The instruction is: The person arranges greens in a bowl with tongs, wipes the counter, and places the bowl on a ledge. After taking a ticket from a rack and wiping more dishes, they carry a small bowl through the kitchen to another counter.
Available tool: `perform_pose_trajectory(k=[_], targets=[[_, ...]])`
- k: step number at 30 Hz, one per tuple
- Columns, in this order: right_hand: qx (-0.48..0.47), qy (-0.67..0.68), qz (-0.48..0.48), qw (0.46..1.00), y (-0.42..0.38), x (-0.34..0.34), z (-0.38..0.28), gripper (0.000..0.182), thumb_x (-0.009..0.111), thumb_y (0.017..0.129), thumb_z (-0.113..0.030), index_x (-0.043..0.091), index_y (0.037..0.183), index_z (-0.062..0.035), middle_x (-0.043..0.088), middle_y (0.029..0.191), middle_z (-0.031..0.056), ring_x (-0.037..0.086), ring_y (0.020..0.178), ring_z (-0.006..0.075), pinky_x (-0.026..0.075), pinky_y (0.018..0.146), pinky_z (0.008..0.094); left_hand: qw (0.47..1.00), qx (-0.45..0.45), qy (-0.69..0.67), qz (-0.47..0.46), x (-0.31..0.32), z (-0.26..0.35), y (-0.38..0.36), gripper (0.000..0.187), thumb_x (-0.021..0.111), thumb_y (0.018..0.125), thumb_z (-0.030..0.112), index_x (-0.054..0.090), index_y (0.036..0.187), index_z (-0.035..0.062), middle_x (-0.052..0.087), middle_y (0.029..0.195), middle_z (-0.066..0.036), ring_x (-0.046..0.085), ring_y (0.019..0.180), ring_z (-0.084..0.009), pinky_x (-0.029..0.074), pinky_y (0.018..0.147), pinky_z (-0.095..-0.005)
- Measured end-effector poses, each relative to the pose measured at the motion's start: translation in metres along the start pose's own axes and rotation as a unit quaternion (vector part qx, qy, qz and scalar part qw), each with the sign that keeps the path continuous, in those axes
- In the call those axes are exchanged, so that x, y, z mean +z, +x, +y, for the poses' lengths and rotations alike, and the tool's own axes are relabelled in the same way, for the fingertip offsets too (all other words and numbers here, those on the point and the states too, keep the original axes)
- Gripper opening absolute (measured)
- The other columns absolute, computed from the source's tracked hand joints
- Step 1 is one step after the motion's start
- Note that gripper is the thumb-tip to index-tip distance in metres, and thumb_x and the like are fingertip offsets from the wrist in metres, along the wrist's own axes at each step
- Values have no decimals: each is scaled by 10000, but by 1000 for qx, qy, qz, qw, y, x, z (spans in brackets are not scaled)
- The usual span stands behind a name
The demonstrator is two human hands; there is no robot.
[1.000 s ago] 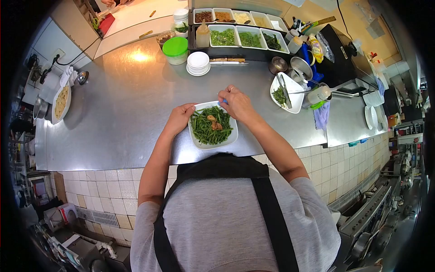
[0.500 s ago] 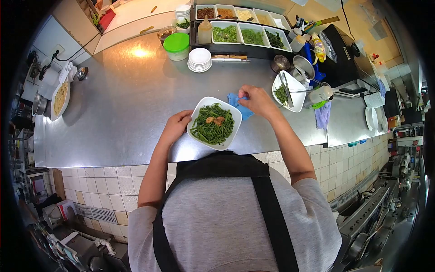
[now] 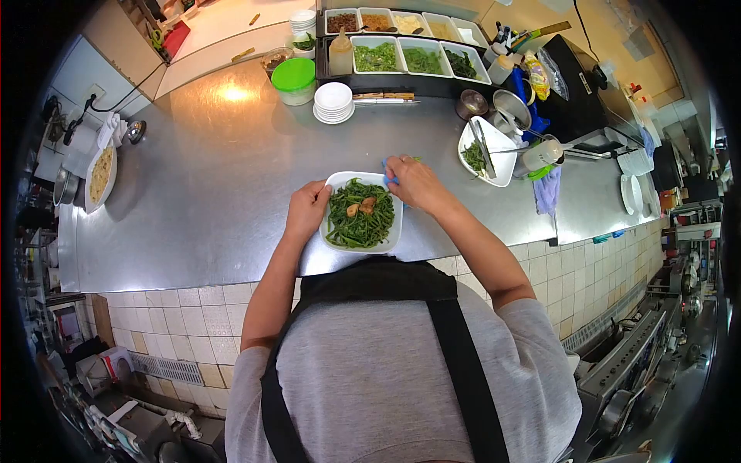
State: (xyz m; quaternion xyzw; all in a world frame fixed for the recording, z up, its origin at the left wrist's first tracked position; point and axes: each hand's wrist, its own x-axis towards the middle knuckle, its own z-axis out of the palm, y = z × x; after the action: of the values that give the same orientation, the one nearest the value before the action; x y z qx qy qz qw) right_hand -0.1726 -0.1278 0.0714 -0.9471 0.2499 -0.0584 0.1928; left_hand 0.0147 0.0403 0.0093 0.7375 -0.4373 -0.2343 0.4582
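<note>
A square white bowl of cooked greens topped with light brown pieces sits near the counter's front edge. At its upper left corner my left hand grips the rim, thumb on the edge. My right hand is closed on a blue cloth at the bowl's upper right rim; much of the cloth is hidden under the fingers.
Right of the hands stands a white dish with greens and tongs. Small stacked plates, a green-lidded tub and a tray of chopped ingredients line the back. An oval dish is far left.
My right hand has closed on the blue cloth and brought it left against the bowl's rim. The bowl has turned slightly, and my left hand has moved a little up along it.
</note>
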Motion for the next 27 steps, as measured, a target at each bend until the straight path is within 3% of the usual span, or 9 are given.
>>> perform_pose_trajectory(k=[4, 7, 10, 16, 19, 22, 25, 27], targets=[[75, 90, -66, 991, -10, -26, 8, 177, 684, 745, -125, 577, 856, -38, 631, 855, 153, 627, 810, 339, 498, 726, 419, 998, -49, 15, 23, -7, 14, -15, 240, 544, 912, 179, 667, 1046, 22, 664, 892, -177, 642, 761, -253, 493, 711, -331], [116, 165, -1, 979, -13, -40, 11, 172, 699, 736, -125, 593, 835, -34, 648, 784, 141, 631, 720, 307, 488, 660, 376, 996, -58, -12, 59, -10, 3, -18, 239, 548, 909, 174, 666, 1045, 17, 660, 877, -181, 638, 734, -239, 493, 695, -329], [33, 135, 47, 989, -14, -24, 4, 168, 697, 748, -122, 611, 862, -34, 636, 844, 141, 631, 756, 304, 496, 667, 388, 995, -48, -5, 83, -9, 3, -19, 243, 552, 907, 176, 664, 1051, 15, 660, 872, -182, 634, 731, -235, 492, 693, -331], [-38, -84, 71, 993, -11, 24, -21, 127, 635, 788, -130, 634, 863, -28, 591, 935, 168, 642, 820, 321, 516, 726, 434, 994, -61, 9, 90, -7, 7, -21, 247, 548, 905, 173, 664, 1057, 16, 664, 881, -184, 641, 741, -241, 497, 700, -328], [-45, -85, -2, 995, -12, 20, -21, 112, 592, 785, -103, 651, 807, -10, 592, 929, 183, 633, 814, 356, 517, 725, 451, 991, -67, -10, 111, -3, 7, -22, 250, 543, 904, 168, 664, 1063, 17, 667, 878, -188, 644, 735, -241, 498, 697, -327], [-33, -1, 6, 999, -14, -7, -24, 112, 592, 773, -92, 648, 742, -1, 593, 928, 184, 633, 814, 357, 518, 720, 454, 991, -66, -8, 116, -3, 5, -23, 255, 541, 904, 167, 664, 1070, 17, 672, 880, -185, 647, 735, -232, 499, 693, -324], [-40, -53, -25, 997, -21, 7, -20, 112, 639, 792, -136, 691, 841, -50, 601, 917, 135, 623, 811, 311, 510, 726, 416, 988, -69, 8, 135, -2, 5, -23, 253, 554, 919, 178, 665, 1066, 3, 675, 820, -109, 594, 713, -127, 477, 668, -283], [-88, 23, -49, 995, -22, -3, -6, 117, 643, 790, -144, 689, 823, -42, 603, 911, 154, 627, 811, 325, 510, 723, 417, 989, -73, -11, 127, -2, 2, -23, 253, 552, 920, 172, 663, 1067, -2, 675, 818, -95, 593, 719, -123, 477, 671, -279]])
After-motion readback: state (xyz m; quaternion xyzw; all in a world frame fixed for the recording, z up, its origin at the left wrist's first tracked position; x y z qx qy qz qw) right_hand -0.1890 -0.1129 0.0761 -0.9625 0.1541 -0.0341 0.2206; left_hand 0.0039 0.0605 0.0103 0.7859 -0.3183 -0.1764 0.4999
